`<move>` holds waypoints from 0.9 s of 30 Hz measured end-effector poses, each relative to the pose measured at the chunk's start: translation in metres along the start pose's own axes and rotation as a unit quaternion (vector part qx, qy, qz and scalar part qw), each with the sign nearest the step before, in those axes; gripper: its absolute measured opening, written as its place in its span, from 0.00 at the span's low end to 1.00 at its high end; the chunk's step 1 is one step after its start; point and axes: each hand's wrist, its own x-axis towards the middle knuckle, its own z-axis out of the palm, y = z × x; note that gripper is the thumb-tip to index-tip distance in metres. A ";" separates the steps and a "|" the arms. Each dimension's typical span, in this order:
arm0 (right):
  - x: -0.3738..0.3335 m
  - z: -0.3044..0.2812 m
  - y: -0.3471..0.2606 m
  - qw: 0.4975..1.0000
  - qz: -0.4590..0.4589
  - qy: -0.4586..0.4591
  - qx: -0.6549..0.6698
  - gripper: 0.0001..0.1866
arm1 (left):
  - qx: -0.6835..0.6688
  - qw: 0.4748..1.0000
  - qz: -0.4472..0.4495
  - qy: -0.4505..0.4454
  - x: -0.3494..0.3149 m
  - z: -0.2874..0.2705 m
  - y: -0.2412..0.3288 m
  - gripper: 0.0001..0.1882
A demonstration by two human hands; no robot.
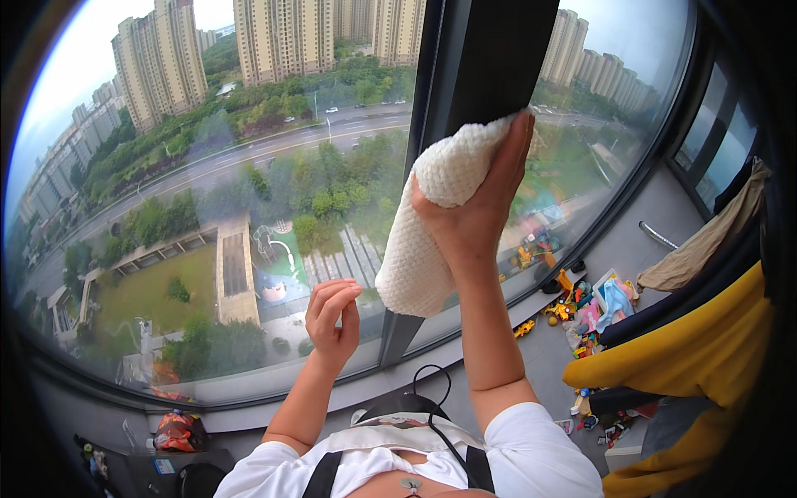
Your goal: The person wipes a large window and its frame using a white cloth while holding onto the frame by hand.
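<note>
A white textured cloth (418, 257) is gripped in my right hand (477, 199), which presses it against the dark window frame post (490, 66). The thumb lies over the cloth, and its lower part hangs down along the post. My left hand (334, 315) is raised in front of the large window pane (207, 166), lower and to the left of the cloth. Its fingers are curled in toward the thumb, with nothing visible in them.
Clothes, among them a mustard-yellow garment (689, 349) and a beige one (706, 236), hang at the right. Several toys (585, 315) lie in a pile on the floor below them. A red bag (179, 432) stands at the lower left. Buildings, a road and trees show through the glass.
</note>
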 end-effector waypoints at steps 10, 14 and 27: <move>-0.209 0.015 0.096 0.992 -0.081 -0.093 -0.019 0.45 | -0.012 0.999 -0.031 -0.007 -0.008 0.020 -0.001 0.13; -0.248 -0.007 0.132 0.972 -0.086 -0.213 -0.056 0.31 | 0.008 0.999 -0.051 -0.010 -0.007 0.021 -0.004 0.13; -0.160 -0.069 0.142 0.987 0.134 -0.078 0.037 0.42 | 0.026 0.995 -0.094 -0.022 0.000 0.041 0.016 0.12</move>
